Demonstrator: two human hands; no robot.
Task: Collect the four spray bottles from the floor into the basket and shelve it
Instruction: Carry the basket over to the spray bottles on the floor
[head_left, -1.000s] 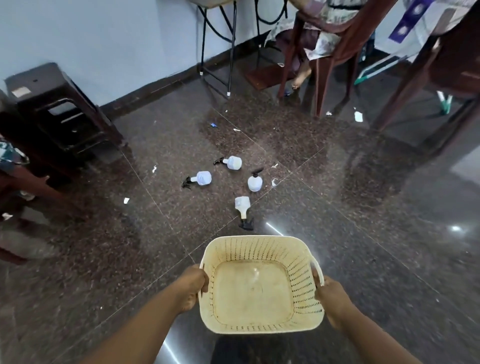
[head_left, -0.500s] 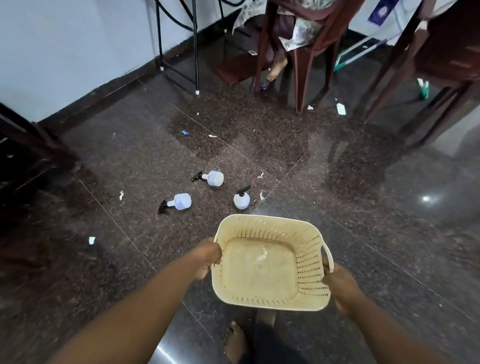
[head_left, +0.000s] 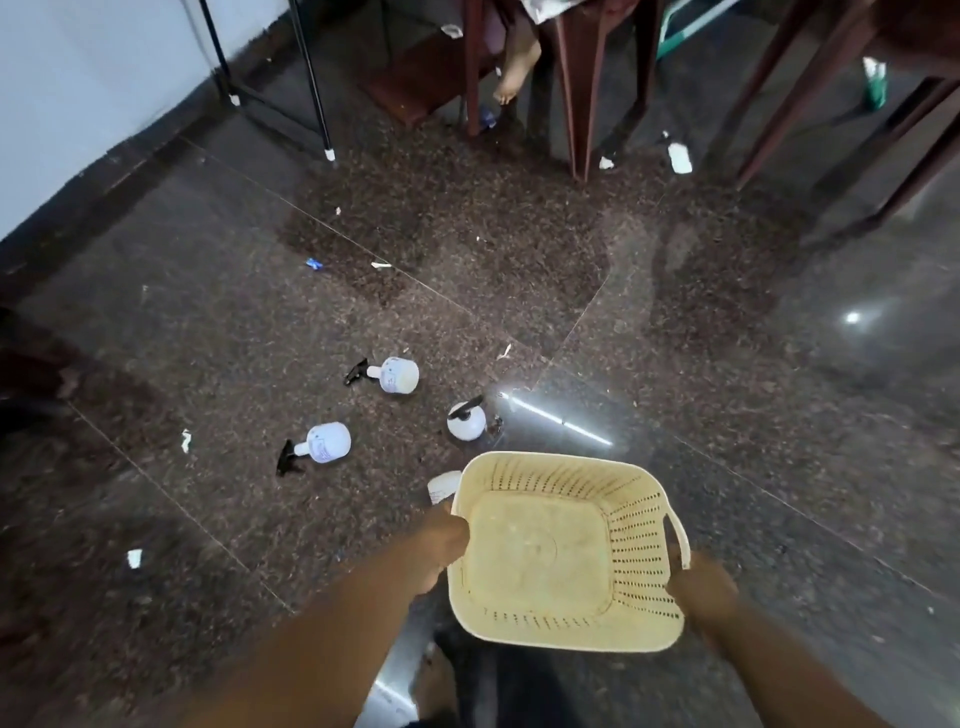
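Basket (head_left: 566, 551): cream plastic, square, slotted walls, loop handles, empty, held above floor (head_left: 208, 322). Left hand (head_left: 441, 540) grip closed on left rim; right hand (head_left: 701, 587) grip closed at right handle, blurred. Far bottle (head_left: 397, 374) and left bottle (head_left: 324, 442): white, black triggers, lying on sides. Middle bottle (head_left: 466, 422) upright. Fourth bottle (head_left: 442, 486) mostly hidden behind basket's left corner. Paper scraps (head_left: 185, 439) scattered.

dim indoor light. a bright streak of glare lies on the polished floor (head_left: 218, 322) just beyond the basket (head_left: 563, 551), with a smaller glint far to its right. both hands beside the basket are motion-blurred. wide-angle distortion bends the furniture legs beyond the basket; soft shadows pool under them.
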